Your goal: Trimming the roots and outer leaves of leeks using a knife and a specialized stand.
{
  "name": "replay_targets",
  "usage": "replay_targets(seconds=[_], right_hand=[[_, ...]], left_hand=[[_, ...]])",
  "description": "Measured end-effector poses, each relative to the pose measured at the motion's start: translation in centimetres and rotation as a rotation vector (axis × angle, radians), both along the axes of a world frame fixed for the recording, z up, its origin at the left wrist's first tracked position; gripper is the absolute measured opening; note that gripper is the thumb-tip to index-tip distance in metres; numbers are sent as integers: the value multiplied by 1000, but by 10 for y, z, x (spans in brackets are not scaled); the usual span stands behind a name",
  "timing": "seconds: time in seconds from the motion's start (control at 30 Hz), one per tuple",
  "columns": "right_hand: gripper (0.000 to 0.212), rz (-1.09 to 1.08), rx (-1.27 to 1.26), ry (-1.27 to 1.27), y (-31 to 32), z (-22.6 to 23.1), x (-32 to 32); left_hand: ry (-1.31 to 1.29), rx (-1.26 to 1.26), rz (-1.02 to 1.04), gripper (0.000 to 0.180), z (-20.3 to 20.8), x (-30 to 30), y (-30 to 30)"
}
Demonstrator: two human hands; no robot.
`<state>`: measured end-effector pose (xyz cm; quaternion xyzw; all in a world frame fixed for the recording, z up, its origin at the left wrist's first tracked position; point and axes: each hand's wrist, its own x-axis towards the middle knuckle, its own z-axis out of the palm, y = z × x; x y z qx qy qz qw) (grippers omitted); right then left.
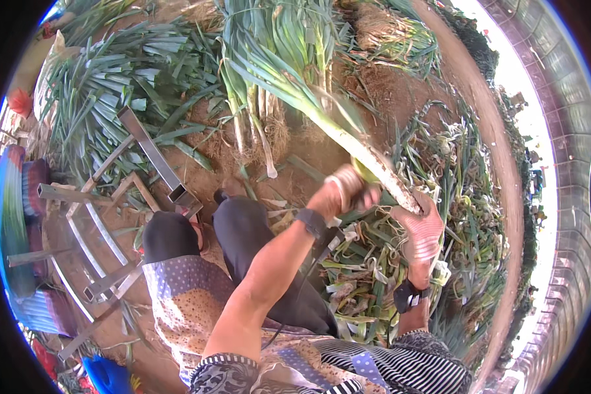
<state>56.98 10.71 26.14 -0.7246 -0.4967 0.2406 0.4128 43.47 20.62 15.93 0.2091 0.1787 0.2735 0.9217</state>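
Note:
A long leek (348,140) lies slantwise in front of me, its green leaves toward the bundles at the far side. My right hand (421,231), in a pale striped glove, is closed round its root end. My left hand (352,188), also gloved, is curled beside the white stalk and blurred by motion. A yellow-green piece (363,171) shows between this hand and the stalk; what the fingers grip is unclear. A loose leaf strip (345,111) stands off the stalk. Beyond it, a bundle of leeks (259,108) with roots stands on the soil.
A heap of leek trimmings (463,177) spreads at my right. Cut leeks (121,85) are piled far left. A metal frame (98,230) stands left of my knees. More rooted leeks (387,33) lie at the far side. A translucent curved wall (571,131) runs along the right.

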Motion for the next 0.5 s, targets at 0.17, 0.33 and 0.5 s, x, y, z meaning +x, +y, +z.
replay_targets(seconds=[0.17, 0.33, 0.5], right_hand=[[44, 89, 79, -319, -10, -5, -20], [43, 416, 375, -936, -61, -26, 40], [51, -15, -70, -139, -100, -44, 18]], left_hand=[[492, 66, 338, 21, -73, -13, 17], [-150, -514, 1155, 48, -43, -52, 54], [-232, -468, 1107, 47, -24, -53, 45]])
